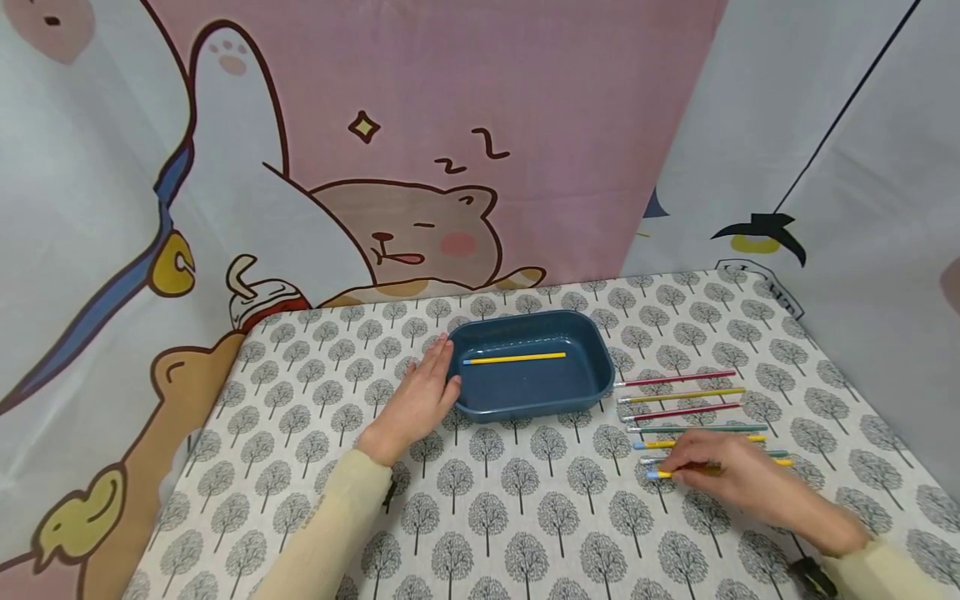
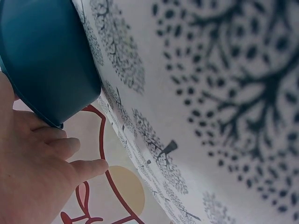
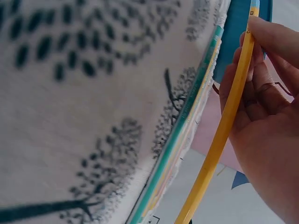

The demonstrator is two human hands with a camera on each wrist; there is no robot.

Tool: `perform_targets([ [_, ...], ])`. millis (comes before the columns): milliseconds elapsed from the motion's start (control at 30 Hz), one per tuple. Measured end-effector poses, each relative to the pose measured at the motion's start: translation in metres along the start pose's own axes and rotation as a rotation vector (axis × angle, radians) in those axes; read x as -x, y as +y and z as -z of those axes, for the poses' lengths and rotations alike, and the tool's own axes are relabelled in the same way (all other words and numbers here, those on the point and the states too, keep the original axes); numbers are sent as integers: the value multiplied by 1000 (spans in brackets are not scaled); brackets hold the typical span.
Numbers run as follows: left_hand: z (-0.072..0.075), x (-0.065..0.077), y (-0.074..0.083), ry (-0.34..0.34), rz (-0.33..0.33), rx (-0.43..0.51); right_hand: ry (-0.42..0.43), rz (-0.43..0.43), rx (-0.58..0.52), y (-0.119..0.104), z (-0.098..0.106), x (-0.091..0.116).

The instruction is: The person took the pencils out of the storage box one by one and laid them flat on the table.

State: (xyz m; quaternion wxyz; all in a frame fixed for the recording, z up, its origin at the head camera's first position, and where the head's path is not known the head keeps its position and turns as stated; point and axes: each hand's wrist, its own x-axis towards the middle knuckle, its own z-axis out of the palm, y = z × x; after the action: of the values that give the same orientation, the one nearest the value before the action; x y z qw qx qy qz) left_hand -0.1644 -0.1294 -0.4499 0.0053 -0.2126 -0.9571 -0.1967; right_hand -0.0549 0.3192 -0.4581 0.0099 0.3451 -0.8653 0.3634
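Note:
My right hand point(image 1: 723, 471) pinches a yellow pencil point(image 3: 216, 149) near its blue end, thumb on one side and fingers on the other. In the right wrist view this pencil stands a little off the cloth. Beside that hand lies a row of pencils, among them a green pencil point(image 1: 712, 428), another yellow pencil point(image 1: 660, 445) and a red pencil point(image 1: 682, 412). My left hand point(image 1: 420, 400) rests against the left side of a dark blue box point(image 1: 525, 408), fingers stretched along its rim. Inside the box lies one yellow pencil point(image 1: 517, 358) with a blue end.
A tree-patterned cloth point(image 1: 450, 517) covers the table. Right of the box, the row includes another red pencil point(image 1: 675, 378) and an olive-yellow pencil point(image 1: 690, 395), all lying roughly parallel. Behind the table hangs a curtain point(image 1: 585, 125) with cartoon animals.

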Motion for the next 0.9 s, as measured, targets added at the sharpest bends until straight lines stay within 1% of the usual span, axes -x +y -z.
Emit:
perform_targets([
  [100, 0, 0, 0, 2, -2, 5, -15, 5, -14, 2, -2, 1],
  [233, 0, 0, 0, 4, -5, -1, -29, -13, -25, 4, -2, 1],
  [400, 0, 0, 0, -4, -4, -8, -39, -42, -3, 5, -2, 1],
  [633, 0, -1, -1, -25, 9, -12, -59, -37, 30, 9, -3, -1],
  [900, -1, -1, -2, -21, 9, -6, -69, -45, 71, 6, -3, -3],
])
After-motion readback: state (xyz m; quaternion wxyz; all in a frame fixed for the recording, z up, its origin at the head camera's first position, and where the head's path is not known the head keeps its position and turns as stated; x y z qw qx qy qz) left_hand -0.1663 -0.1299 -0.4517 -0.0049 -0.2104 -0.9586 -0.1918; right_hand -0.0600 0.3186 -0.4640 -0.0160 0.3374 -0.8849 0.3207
